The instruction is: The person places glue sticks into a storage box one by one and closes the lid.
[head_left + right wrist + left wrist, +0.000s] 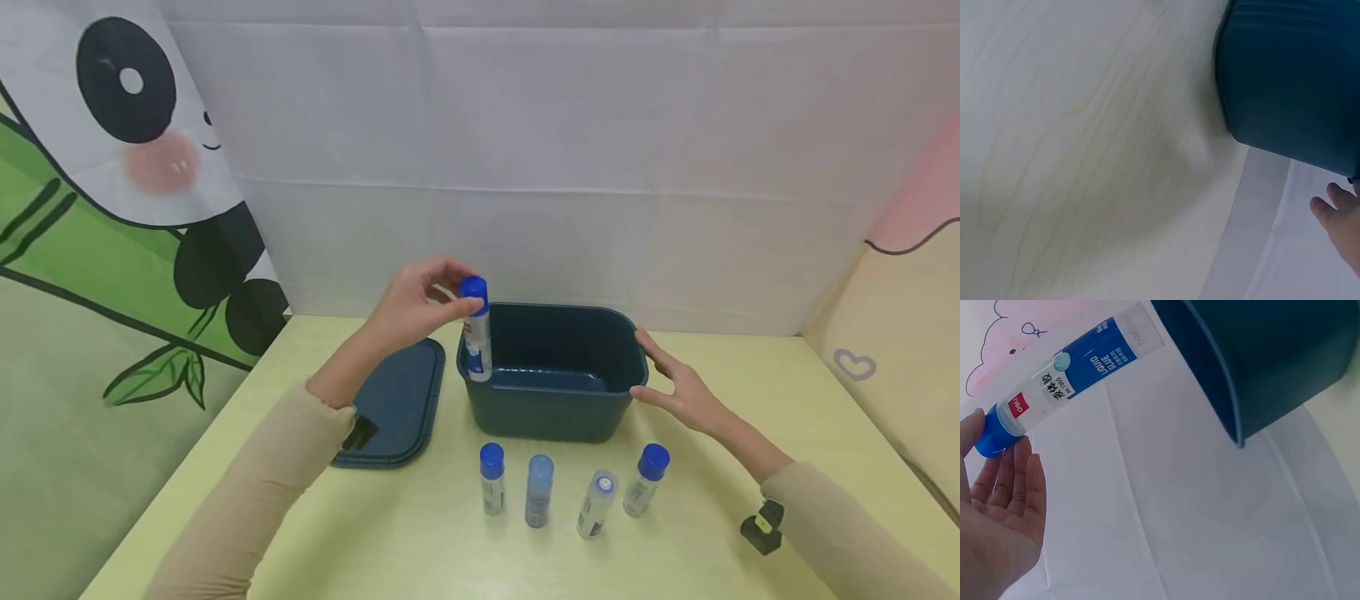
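My left hand [420, 304] pinches the blue cap of a clear liquid glue bottle [1066, 375] between thumb and fingertips. In the head view this bottle hangs upright, base down, at the left end of a dark teal plastic bin [551, 412]. The left wrist view shows its blue and white label and, beside it, the bin's rim. My right hand [678, 392] spreads thumb and fingers against the right end of the bin at its rim. Only some fingertips of that hand [1344, 219] show in the right wrist view.
Several glue bottles stand in front of the bin: one blue-capped [492, 479], one lighter-capped [538, 492], one pale-topped [597, 505] and another blue-capped [647, 481]. A dark lid [401, 400] lies left of the bin, partly behind my left arm. White cloth [540, 167] hangs behind the table.
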Demonstrator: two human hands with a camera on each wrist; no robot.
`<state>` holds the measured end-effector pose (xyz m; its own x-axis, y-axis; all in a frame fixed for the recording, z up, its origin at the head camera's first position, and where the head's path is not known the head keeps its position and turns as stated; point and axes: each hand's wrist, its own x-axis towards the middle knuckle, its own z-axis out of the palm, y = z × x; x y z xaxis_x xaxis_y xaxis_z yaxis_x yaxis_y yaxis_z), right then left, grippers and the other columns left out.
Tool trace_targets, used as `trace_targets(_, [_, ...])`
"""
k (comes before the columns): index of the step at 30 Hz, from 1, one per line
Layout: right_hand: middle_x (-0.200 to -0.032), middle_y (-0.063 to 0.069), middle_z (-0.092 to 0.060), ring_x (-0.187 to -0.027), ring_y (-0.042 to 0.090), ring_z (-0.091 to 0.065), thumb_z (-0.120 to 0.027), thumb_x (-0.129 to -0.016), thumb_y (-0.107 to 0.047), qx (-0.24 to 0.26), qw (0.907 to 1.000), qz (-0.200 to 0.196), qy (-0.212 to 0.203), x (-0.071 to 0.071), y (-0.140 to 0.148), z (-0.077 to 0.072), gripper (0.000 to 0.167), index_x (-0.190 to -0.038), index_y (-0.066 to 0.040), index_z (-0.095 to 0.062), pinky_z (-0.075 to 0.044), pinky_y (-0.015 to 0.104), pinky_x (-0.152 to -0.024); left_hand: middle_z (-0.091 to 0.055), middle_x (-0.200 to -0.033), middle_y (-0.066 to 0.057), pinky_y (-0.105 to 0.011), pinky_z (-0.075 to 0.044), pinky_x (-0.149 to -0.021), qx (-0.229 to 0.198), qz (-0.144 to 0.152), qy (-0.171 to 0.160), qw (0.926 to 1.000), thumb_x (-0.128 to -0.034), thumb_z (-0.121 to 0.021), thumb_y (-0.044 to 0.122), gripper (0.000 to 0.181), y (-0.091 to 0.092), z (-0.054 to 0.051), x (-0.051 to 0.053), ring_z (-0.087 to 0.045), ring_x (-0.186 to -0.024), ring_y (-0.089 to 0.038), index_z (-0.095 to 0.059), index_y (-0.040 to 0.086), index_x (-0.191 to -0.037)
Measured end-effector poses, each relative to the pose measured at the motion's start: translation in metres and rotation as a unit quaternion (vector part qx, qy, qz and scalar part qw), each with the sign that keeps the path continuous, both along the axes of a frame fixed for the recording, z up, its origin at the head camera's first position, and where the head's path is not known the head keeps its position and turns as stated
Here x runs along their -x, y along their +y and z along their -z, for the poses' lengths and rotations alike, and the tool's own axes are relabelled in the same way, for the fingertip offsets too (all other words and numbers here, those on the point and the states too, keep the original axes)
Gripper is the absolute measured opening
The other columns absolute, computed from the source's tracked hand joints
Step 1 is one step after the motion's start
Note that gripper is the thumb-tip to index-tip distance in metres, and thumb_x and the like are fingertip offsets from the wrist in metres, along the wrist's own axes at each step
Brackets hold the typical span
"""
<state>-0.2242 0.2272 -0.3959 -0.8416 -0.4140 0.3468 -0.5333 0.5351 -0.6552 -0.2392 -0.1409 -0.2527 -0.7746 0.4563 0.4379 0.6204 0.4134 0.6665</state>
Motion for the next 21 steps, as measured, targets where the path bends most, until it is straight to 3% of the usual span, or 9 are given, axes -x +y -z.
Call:
trace_targets(3, [-0.149, 0.020, -0.014, -0.130, 0.044, -0.022, -0.065, -0.082, -0.016, -0.002, 1.0000, -0.001, 0.000, 0.000, 0.000, -0.001, 0.080, -0.145, -0.005, -0.018, -0.028, 0.059, -0.098, -0.063, -0.094, -0.007, -0.033, -0.051, -0.073, -0.005, -0.003, 0.001, 1.0000, -0.0831, -0.067, 0.019, 0.029, 0.008, -0.006, 0.008, -0.057, -0.083, -0.016, -0.061, 0.005, -0.108])
trace_targets(7, [-0.149, 0.019, -0.014, -0.131, 0.043, -0.022, -0.065, -0.082, -0.015, -0.001, 1.0000, -0.001, -0.002, 0.000, 0.000, 0.000, 0.079, -0.145, -0.005, -0.018, -0.028, 0.059, -0.098, -0.064, -0.091, -0.006, -0.032, -0.051, -0.072, -0.007, -0.009, -0.002, 0.9999, -0.0826, -0.068, 0.020, 0.029, 0.014, -0.002, 0.023, -0.058, -0.082, -0.015, -0.061, 0.006, -0.107])
trace_targets(14, [-0.149, 0.020, -0.013, -0.130, 0.044, -0.022, -0.065, -0.082, -0.015, 0.002, 1.0000, -0.001, -0.004, 0.001, 0.000, 0.000, 0.079, -0.145, -0.003, -0.017, -0.028, 0.060, -0.097, -0.064, -0.089, -0.007, -0.031, -0.051, -0.069, 0.045, -0.032, -0.019, 0.9983, -0.0809, -0.069, 0.020, 0.029, 0.019, 0.034, 0.051, -0.060, -0.080, -0.017, -0.061, 0.005, -0.104])
trace_targets(21, [-0.148, 0.021, -0.014, -0.131, 0.044, -0.022, -0.064, -0.082, -0.013, 0.006, 1.0000, -0.005, -0.004, 0.001, -0.002, 0.000, 0.079, -0.145, -0.003, -0.017, -0.028, 0.059, -0.098, -0.065, -0.087, -0.008, -0.031, -0.050, -0.070, 0.075, -0.047, -0.027, 0.9957, -0.0781, -0.072, 0.017, 0.028, 0.025, 0.066, 0.063, -0.061, -0.079, -0.018, -0.061, 0.003, -0.100])
